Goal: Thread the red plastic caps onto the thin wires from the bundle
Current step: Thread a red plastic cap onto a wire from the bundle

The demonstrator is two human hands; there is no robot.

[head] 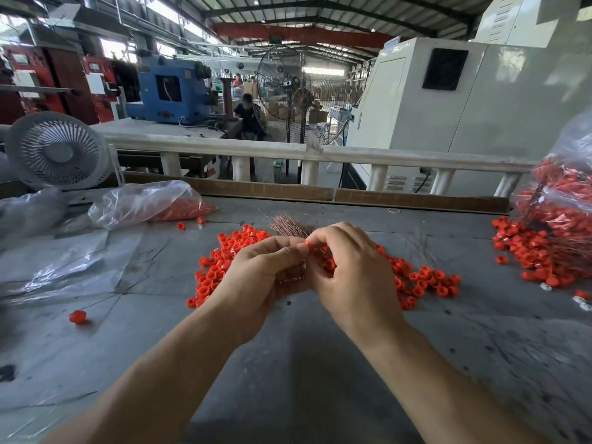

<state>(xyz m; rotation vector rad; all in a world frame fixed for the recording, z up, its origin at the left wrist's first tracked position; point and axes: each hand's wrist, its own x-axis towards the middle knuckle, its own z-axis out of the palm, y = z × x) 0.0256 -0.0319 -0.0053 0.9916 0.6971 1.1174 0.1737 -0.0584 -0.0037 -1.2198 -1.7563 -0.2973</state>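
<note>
A heap of loose red plastic caps [224, 261] lies on the grey table [304, 363] under and around both hands. My left hand [256, 277] grips a bundle of thin coppery wires [290, 225], whose tips fan out above my fingers. My right hand [349, 267] pinches one red cap [308, 244] between thumb and forefinger, right against my left thumb. Whether a wire sits in the cap is hidden by my fingers.
A clear bag with red caps [153, 203] lies at the back left, and a single cap on a wire [78, 316] at the left. At the right, a pile of caps with wires [541, 251] spills from a bag [567, 187]. A small fan [57, 150] stands far left.
</note>
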